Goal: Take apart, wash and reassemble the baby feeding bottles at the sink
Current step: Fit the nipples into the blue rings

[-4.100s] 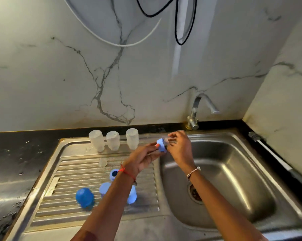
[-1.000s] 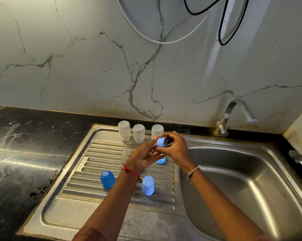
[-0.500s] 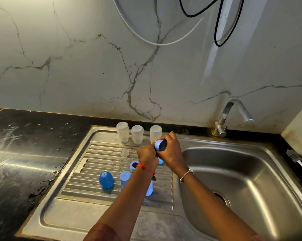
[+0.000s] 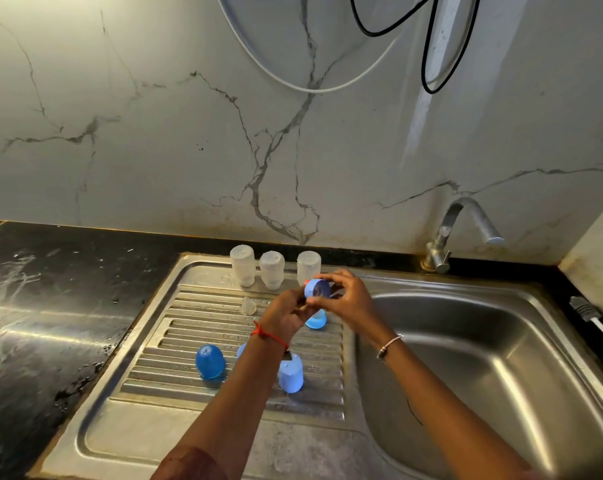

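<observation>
Both hands meet over the back of the ribbed drainboard (image 4: 196, 341). My left hand (image 4: 286, 315) and my right hand (image 4: 348, 299) pinch a small blue screw ring (image 4: 316, 289) between them, its open side turned toward me; whether a teat sits in it I cannot tell. Three clear bottle bodies (image 4: 271, 270) stand upside down in a row at the back. A clear teat (image 4: 247, 305) lies on the ribs. Blue caps sit on the board: a dark one (image 4: 209, 361), a pale one (image 4: 290, 375), another (image 4: 316, 322) under my hands. A fourth blue piece (image 4: 241, 349) peeks from behind my left forearm.
The steel sink basin (image 4: 501, 341) lies to the right, with the tap (image 4: 466, 226) at its back, not running. Black wet counter (image 4: 43, 323) stretches to the left. Hoses and a black cable hang on the marble wall above.
The hands turned the blue ring so that its open side faces me, and my left hand dropped lower beside it. The view has shifted slightly.
</observation>
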